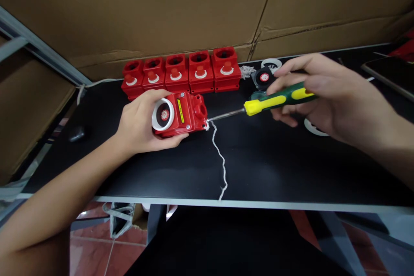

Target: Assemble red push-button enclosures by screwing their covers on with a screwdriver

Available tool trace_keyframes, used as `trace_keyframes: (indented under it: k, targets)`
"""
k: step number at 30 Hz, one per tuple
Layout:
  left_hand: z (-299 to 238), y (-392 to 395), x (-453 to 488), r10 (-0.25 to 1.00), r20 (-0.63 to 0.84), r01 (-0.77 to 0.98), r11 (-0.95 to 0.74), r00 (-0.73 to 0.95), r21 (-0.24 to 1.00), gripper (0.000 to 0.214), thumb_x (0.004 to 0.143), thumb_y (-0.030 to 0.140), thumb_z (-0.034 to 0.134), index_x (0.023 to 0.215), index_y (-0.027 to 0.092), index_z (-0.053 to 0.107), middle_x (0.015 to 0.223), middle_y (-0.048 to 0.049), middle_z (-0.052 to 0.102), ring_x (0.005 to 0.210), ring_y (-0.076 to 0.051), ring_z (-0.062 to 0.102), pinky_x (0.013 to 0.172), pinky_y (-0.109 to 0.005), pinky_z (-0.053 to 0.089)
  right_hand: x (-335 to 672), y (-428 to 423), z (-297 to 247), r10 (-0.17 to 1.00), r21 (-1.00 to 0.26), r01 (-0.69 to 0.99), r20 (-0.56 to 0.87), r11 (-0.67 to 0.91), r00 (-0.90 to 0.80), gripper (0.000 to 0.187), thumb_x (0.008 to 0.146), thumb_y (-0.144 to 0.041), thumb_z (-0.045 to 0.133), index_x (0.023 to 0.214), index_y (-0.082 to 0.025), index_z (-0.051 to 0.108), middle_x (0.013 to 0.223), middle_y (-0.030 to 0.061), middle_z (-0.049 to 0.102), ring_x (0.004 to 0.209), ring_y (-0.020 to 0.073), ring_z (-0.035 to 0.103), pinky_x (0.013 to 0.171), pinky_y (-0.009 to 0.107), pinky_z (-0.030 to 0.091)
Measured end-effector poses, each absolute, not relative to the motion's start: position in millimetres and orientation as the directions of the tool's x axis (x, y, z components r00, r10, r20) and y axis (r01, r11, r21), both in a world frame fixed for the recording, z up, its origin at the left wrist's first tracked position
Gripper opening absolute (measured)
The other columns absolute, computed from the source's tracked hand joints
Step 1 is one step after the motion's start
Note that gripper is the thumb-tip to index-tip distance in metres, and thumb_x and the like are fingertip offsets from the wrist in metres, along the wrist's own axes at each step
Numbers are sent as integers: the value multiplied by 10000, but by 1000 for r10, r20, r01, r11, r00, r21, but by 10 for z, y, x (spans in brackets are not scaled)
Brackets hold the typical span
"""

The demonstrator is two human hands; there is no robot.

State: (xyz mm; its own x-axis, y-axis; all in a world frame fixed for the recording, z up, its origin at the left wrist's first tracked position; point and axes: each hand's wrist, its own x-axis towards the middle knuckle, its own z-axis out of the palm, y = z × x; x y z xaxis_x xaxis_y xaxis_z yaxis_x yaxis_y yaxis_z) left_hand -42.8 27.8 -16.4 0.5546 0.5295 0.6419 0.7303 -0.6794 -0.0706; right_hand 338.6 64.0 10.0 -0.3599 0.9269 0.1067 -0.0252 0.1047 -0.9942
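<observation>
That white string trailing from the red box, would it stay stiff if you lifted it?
Probably floppy: the white string lies in loose wiggles across the black table. Likely very light, being thin and frayed. Pulling might tug the red box.

Brown corrugated cardboard sheets [194,4] across 12 o'clock as back wall, creased, seam at 1 o'clock. Slanted grey metal bar [39,47] at 10 o'clock. Black matte tabletop [274,159] with pale front edge through centre. Glossy red floor tiles [93,241] at 7 o'clock, grey angled table leg [333,233] at 5 o'clock. Even, soft light.
</observation>
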Motion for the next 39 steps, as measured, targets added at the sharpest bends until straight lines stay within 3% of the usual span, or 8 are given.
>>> trace_keyframes:
  k: [4, 11, 14, 18, 21, 28, 34, 39]
  targets:
    - [-167, 296, -434, 523, 652, 723, -688, 549, -58, 819, 893, 686, 838, 1514, 260, 517, 1299, -79, 791, 1100, -330, 840, 905, -489, 735, 3392, 660, 49, 936, -970, 152, 132, 190, -327, 457, 994, -684, 769, 1047, -231, 741, 645, -44, 491, 437, 103, 480, 358, 246, 312]
    - [-179, 302, -436, 513, 664, 709, -704, 544, -37, 889, 830, 702, 912, 1500, 252, 540, 1274, -73, 799, 1050, -299, 832, 875, -450, 730, 3380, 679, 80, 909, -972, -54, 234, 229, -346, 398, 723, -200, 893, 1069, -252, 702, 937, 1, 686, 701, 119, 645, 597, 269, 563]
    - [-173, 299, -421, 499, 671, 707, -705, 549, -54, 861, 854, 718, 881, 1487, 247, 538, 1254, -83, 799, 1035, -296, 837, 859, -448, 733, 3398, 694, 57, 907, -974, -78, 225, 211, -356, 439, 710, -260, 940, 1071, -262, 691, 1004, 30, 733, 817, 167, 715, 622, 282, 625]
    - [-163, 277, -413, 534, 647, 733, -678, 544, -56, 782, 932, 715, 777, 1507, 264, 500, 1283, -75, 789, 1083, -296, 837, 889, -471, 743, 3416, 702, 3, 921, -978, 83, 150, 192, -360, 456, 982, -673, 777, 1088, -235, 709, 685, 0, 646, 495, 148, 608, 371, 247, 395]
    - [-165, 263, -425, 575, 623, 759, -649, 530, -47, 789, 924, 704, 773, 1513, 263, 489, 1307, -68, 787, 1096, -309, 837, 908, -485, 738, 3400, 700, 5, 923, -956, 151, 189, 251, -335, 351, 1024, -553, 773, 1029, -204, 737, 634, -45, 522, 442, 87, 474, 379, 235, 298]
    - [-175, 245, -400, 544, 644, 726, -687, 538, -27, 789, 923, 700, 801, 1496, 238, 518, 1271, -96, 791, 1065, -320, 833, 902, -468, 720, 3373, 663, 112, 891, -961, -83, 275, 263, -360, 420, 705, -187, 860, 1080, -249, 681, 971, 19, 687, 792, 144, 661, 663, 275, 587]
    - [-160, 237, -393, 527, 661, 725, -688, 534, -38, 747, 974, 704, 754, 1492, 209, 541, 1260, -119, 787, 1063, -304, 824, 908, -442, 705, 3400, 645, 84, 924, -965, 140, 164, 223, -346, 473, 998, -668, 741, 1108, -209, 704, 694, 3, 629, 469, 146, 600, 396, 272, 402]
    - [-153, 242, -402, 519, 655, 722, -689, 549, -58, 748, 984, 698, 743, 1507, 208, 526, 1271, -107, 786, 1072, -296, 816, 917, -436, 702, 3378, 667, 62, 928, -960, 104, 220, 261, -300, 246, 931, -378, 814, 1056, -185, 724, 804, -2, 629, 522, 102, 599, 475, 267, 458]
